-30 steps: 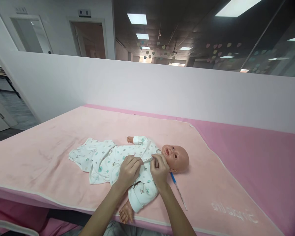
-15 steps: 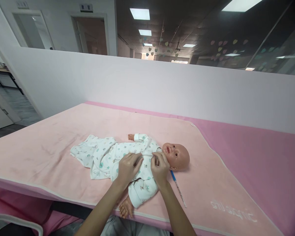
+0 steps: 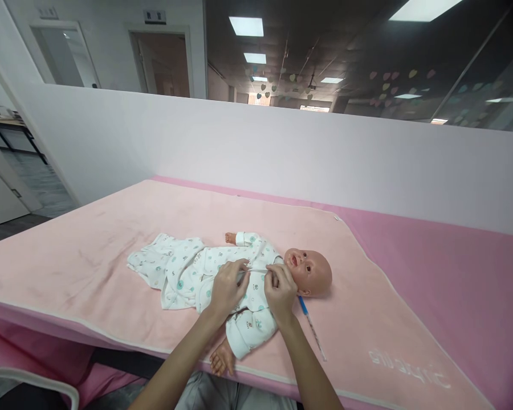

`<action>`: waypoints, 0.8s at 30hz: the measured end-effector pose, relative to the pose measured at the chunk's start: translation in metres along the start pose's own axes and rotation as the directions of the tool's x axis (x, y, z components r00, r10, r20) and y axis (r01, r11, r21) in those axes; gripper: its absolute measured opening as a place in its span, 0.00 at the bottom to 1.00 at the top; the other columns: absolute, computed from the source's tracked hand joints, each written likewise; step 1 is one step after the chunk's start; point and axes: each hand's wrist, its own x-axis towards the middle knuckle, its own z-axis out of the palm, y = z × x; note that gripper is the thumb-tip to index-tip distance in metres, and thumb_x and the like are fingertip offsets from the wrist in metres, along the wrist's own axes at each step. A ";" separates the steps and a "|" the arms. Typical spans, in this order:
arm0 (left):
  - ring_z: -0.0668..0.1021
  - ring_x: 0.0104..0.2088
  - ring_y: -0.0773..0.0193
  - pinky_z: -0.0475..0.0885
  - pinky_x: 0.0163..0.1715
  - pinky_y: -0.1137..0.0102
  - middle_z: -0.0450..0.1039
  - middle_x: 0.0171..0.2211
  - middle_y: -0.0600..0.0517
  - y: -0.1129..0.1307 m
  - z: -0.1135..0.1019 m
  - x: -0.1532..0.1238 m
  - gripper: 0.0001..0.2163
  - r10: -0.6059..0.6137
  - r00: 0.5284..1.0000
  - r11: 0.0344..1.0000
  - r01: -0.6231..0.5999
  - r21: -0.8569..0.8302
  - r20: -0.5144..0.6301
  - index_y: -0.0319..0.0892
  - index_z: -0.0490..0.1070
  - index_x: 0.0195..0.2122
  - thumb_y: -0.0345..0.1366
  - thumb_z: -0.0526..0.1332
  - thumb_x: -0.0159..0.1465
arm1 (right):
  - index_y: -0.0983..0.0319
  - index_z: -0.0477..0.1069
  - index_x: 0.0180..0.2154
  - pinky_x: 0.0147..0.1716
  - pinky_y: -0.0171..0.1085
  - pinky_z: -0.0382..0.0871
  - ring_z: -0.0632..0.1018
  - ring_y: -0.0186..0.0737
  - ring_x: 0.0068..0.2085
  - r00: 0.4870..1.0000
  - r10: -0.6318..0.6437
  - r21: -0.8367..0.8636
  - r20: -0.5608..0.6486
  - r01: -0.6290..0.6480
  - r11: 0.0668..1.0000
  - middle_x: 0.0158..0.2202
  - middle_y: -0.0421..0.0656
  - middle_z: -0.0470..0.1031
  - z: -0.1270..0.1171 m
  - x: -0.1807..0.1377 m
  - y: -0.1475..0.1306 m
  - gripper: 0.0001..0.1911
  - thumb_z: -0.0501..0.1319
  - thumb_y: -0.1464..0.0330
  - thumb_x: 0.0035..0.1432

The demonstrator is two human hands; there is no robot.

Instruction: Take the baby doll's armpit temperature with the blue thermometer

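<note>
Clothing: white cotton romper (image 3: 183, 273) with small green prints, worn by the doll; its front opening runs up the chest to the collar.
Doll: bald plastic baby doll (image 3: 310, 272) lying on its back, one bare hand hanging past the near edge of the blanket.
Left hand (image 3: 227, 287): on the doll's chest, fingers curled closed, thumb and forefinger pinching the romper's front edge.
Right hand (image 3: 281, 289): just under the doll's chin, fingertips pinched shut on the romper's collar edge, very close to the left hand.
Handling: the romper looks thin, soft and light, likely to bunch and slide over the smooth plastic; the hemmed front edges seem the firmest place to grip. The doll looks light and stiff, and would probably shift if the cloth is tugged.
Stick: thin clear stick with a blue end (image 3: 311, 326), lying just beside the doll's head on the near side; what it is I cannot tell.
Blanket: pale pink plush blanket (image 3: 102, 239) under the doll.
Mattress: brighter pink mattress (image 3: 453, 267) beyond the doll's head.
Wall: white partition wall (image 3: 282, 154) behind the doll.
</note>
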 end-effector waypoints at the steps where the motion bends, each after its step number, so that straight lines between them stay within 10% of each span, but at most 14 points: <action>1: 0.72 0.35 0.63 0.66 0.37 0.67 0.70 0.31 0.53 0.000 0.000 0.000 0.09 0.005 1.000 1.000 -0.005 0.000 0.002 0.44 0.63 0.41 0.31 0.53 0.59 | 0.63 0.70 0.30 0.25 0.30 0.63 0.68 0.29 0.24 1.000 -0.001 0.002 -0.001 0.001 1.000 0.27 0.41 0.69 0.000 0.000 0.000 0.09 0.52 0.77 0.51; 24: 0.71 0.41 0.60 0.66 0.40 0.63 0.71 0.38 0.52 -0.034 -0.047 -0.025 0.09 -0.054 0.998 0.999 0.054 -0.004 0.041 0.49 0.72 0.38 0.37 0.53 0.62 | 0.62 0.69 0.31 0.30 0.34 0.67 0.71 0.34 0.31 0.999 0.012 0.078 -0.034 -0.009 0.997 0.29 0.43 0.70 -0.004 0.002 -0.001 0.10 0.50 0.77 0.53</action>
